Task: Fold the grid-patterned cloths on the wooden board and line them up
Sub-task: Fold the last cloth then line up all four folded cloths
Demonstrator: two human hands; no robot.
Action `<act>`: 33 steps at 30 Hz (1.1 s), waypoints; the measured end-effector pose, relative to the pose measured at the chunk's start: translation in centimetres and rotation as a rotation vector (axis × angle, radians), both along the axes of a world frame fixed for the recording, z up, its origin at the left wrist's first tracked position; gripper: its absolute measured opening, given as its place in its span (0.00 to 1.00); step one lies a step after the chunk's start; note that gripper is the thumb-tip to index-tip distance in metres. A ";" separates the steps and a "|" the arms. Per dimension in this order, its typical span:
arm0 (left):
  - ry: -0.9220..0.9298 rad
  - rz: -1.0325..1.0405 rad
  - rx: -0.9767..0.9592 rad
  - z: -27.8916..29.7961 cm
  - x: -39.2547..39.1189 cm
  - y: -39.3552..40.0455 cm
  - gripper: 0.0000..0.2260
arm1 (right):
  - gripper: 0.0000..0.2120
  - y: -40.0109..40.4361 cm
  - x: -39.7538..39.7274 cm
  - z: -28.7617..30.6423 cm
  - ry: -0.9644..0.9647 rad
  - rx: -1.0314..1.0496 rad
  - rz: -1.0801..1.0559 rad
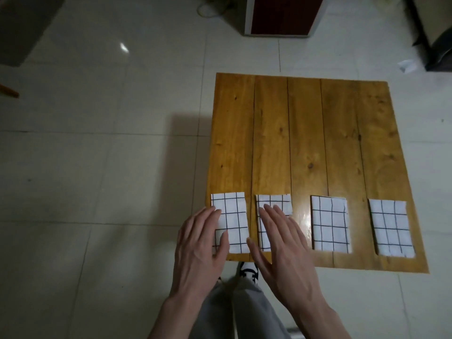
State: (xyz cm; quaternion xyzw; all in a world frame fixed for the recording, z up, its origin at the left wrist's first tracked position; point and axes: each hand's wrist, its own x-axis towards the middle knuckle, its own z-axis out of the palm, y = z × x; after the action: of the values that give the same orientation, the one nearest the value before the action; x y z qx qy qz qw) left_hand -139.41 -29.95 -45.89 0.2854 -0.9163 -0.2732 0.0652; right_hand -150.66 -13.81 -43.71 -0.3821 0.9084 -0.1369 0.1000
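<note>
Cloths, four of them and all folded into small grid-patterned rectangles, lie in a row along the near edge of the wooden board (305, 133), each with its long axis running near to far. The leftmost cloth (232, 221) sits at the board's near left corner, and the left hand (200, 245) rests flat on its left part, fingers straight and spread, gripping nothing. Just right of it, the second cloth (274, 204) lies under the right hand (281, 241), likewise open with straight fingers pointing far, palm over the cloth's near part. The third cloth (330, 223) and fourth cloth (391, 228) lie untouched farther right. The folding looks done; what remains, I judge, is squaring these two left cloths with the row.
</note>
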 end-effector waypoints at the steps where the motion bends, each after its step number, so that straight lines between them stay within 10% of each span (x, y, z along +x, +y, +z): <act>1: -0.006 -0.011 0.000 -1.7 0.2 -0.3 0.22 | 0.31 -0.3 0.0 -1.8 -0.001 0.004 -0.004; 15: -0.062 -0.126 -0.040 -18.3 -0.4 -0.6 0.24 | 0.30 -2.6 0.6 -18.9 -0.035 0.049 0.129; 33: -0.147 -0.267 -0.161 -20.7 -0.9 -2.0 0.26 | 0.32 -3.5 2.9 -21.7 0.042 0.164 0.021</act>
State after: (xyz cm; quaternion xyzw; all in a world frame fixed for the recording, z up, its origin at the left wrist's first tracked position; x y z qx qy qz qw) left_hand -140.29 -31.90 -66.63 0.1743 -0.9673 -0.1833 -0.0161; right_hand -147.73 -17.28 -65.38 -0.3848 0.9145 -0.0531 0.1132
